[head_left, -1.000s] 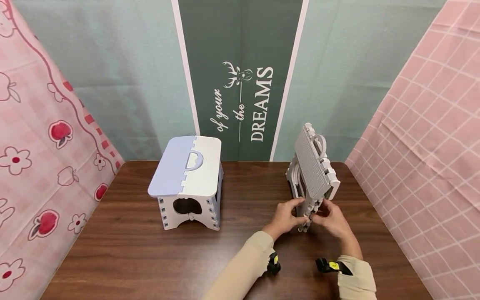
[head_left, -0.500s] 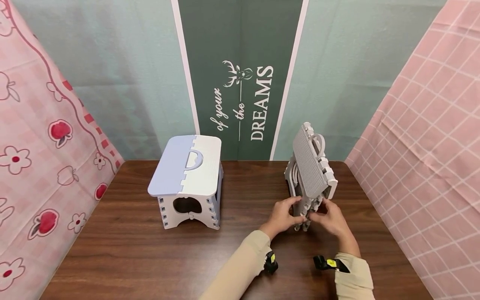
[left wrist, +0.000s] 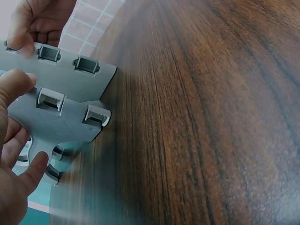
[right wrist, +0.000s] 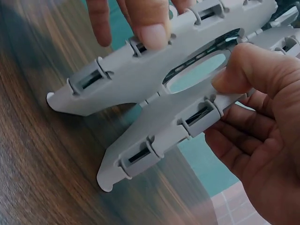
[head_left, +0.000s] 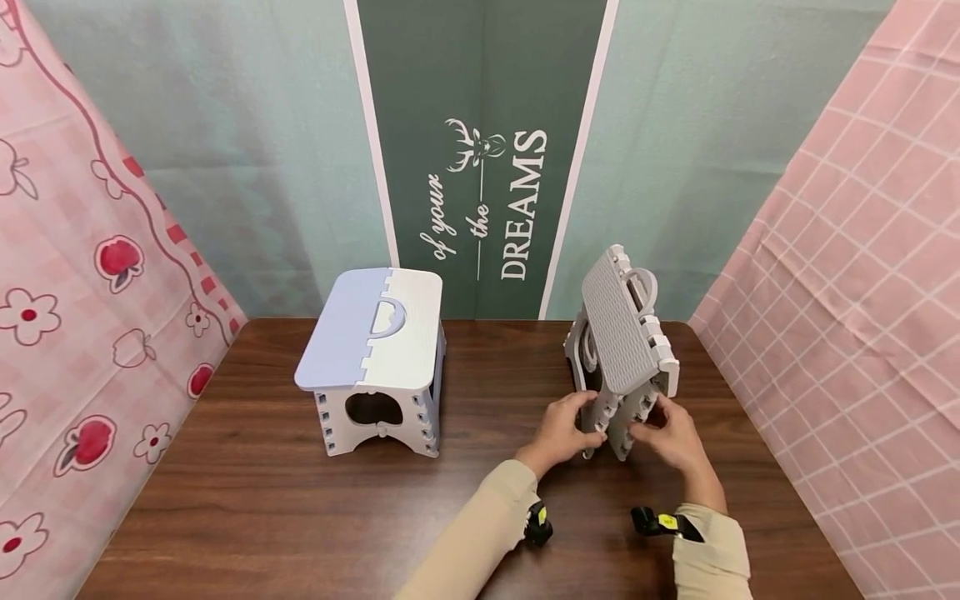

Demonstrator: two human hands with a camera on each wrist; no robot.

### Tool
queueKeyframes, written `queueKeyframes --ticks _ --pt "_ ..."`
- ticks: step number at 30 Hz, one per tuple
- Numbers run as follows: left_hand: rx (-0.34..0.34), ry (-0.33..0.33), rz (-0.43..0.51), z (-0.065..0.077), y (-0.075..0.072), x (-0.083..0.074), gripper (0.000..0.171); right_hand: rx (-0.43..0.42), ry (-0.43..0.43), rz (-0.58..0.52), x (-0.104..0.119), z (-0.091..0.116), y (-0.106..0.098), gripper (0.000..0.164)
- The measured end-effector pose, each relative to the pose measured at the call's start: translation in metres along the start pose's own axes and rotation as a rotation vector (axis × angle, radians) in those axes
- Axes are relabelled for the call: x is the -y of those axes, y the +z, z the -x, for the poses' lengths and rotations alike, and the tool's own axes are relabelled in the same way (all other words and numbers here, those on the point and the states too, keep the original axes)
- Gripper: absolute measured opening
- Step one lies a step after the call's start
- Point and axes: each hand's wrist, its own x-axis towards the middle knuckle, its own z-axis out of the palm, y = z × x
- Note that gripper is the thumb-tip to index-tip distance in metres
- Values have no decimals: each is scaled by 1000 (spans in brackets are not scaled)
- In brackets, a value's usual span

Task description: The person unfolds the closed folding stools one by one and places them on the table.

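A grey folding stool [head_left: 618,325] stands partly unfolded on the right of the table, its two top halves tilted up in a ridge with a loop handle. My left hand [head_left: 561,429] grips the left edge of its near leg panel, thumb on the front. On the right edge of that panel, my right hand [head_left: 673,437] pinches with thumb and fingers. The right wrist view shows the hinged panel [right wrist: 159,103] folded in a V, with an oval opening at its middle. Both leg feet are at the wooden surface in that view.
A blue and white folding stool [head_left: 371,333] stands fully unfolded at the left of the brown wooden table [head_left: 360,525]. Behind hangs a green cloth [head_left: 480,67] with lettering. Pink cloths [head_left: 862,275] border both sides.
The two halves of the grey stool's near leg panel have spread apart, the gap between them widening. My hands have moved apart with them. The blue and white stool stays put.
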Motion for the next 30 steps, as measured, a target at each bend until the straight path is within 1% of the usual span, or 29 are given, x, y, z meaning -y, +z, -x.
queueKeyframes --ticks 3,6,11,16,23,30 --pt "-1 -3 -3 1 0 1 58 -6 -1 -4 -3 1 -1 32" --pt "-17 12 -12 1 0 2 59 -17 0 -31 -4 2 -2 32" --pt "-33 22 -37 1 2 4 60 -20 13 -63 -6 3 -4 34" --pt "-31 16 -44 1 1 7 62 -5 41 -40 -10 3 -6 38" --pt "-35 29 -38 2 -4 11 61 -8 80 36 -11 3 -8 38" --pt "-35 37 -39 3 -10 13 61 -10 78 36 -10 3 -8 39"
